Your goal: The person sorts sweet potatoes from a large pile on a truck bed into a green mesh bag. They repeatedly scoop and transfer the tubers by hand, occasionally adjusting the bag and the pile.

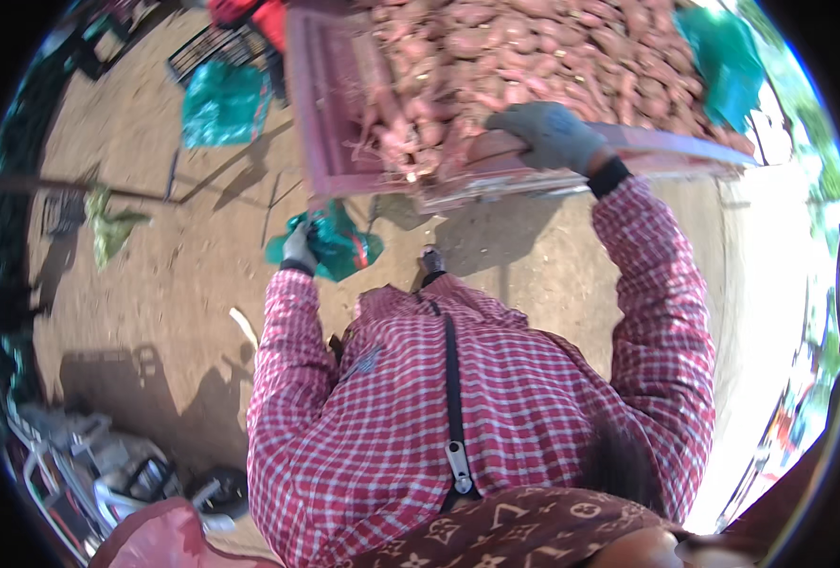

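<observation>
My left hand (298, 246), in a grey work glove, grips a green plastic bag (345, 248) just below the near left corner of a pink-painted cargo bed (329, 181). The bag hangs crumpled, with a red strip on it. My right hand (549, 135), gloved in grey, is at the near side of the bed with its fingers curled over a large sweet potato (494, 147). Blur hides part of that grip. Behind it spreads a big heap of pink sweet potatoes (533, 57), some with stringy roots at the left end.
Another green plastic bag (725, 60) lies on the heap's right edge. Beyond the bed's left side are a green bag (222, 105), a dark crate (214, 50) and a person in red (272, 25). A pale green bag (111, 224) hangs on a bar; a motorbike (129, 483) stands lower left.
</observation>
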The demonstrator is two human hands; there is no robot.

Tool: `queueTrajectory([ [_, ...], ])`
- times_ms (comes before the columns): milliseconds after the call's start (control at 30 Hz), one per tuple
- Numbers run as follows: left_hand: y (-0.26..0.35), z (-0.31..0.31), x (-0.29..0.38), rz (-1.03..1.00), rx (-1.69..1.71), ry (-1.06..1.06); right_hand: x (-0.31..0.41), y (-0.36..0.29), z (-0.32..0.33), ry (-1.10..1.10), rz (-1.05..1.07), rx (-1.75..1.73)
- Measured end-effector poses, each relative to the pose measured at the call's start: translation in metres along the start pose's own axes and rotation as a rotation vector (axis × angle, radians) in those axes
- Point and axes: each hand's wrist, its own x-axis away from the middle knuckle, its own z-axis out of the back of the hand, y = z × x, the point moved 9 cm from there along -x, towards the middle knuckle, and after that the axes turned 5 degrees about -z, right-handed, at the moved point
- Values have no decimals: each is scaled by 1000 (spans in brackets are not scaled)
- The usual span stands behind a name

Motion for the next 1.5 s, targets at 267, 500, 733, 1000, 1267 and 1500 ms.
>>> queueTrajectory([
  [267,15,-1,1,-187,-415,204,-10,10,-5,-213,-178,170],
  [500,17,-17,11,-203,-299,38,6,-3,13,-161,-188,146],
  [733,57,-39,31,-304,-1040,344,28,5,18,-131,-198,155],
  [1000,121,46,43,-694,-929,505,-5,-1,6,1,16,73],
  [1267,236,66,188,-897,-342,290,-19,-40,18,-102,-111,150],
  [1500,267,53,254,-972,-549,528,-122,-171,-64,-166,75,-675],
])
